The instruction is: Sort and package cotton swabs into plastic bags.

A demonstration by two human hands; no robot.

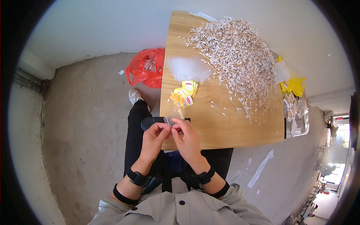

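Near the front left corner of the wooden table point(232, 135), my left hand point(154, 138) and my right hand point(188, 141) meet with fingertips pinched together. Between them is a small clear plastic bag point(167, 120), its see-through body reaching over the tabletop. What the bag holds, if anything, is hard to make out. Just beyond my hands lies a loose stack of yellow printed cards point(183, 98). Behind those cards, clear plastic bags point(189, 69) are spread out. To the right rises a large heap of cotton swabs point(240, 56), with a few strays point(218, 107) lying apart from it.
A red plastic bag point(148, 77) with swabs inside stands on the floor left of the table. Off the right edge are a yellow bag point(295, 86) and a clear container point(299, 125). Next to my left hand is a black object point(147, 122). A white strip point(260, 168) lies on the floor.
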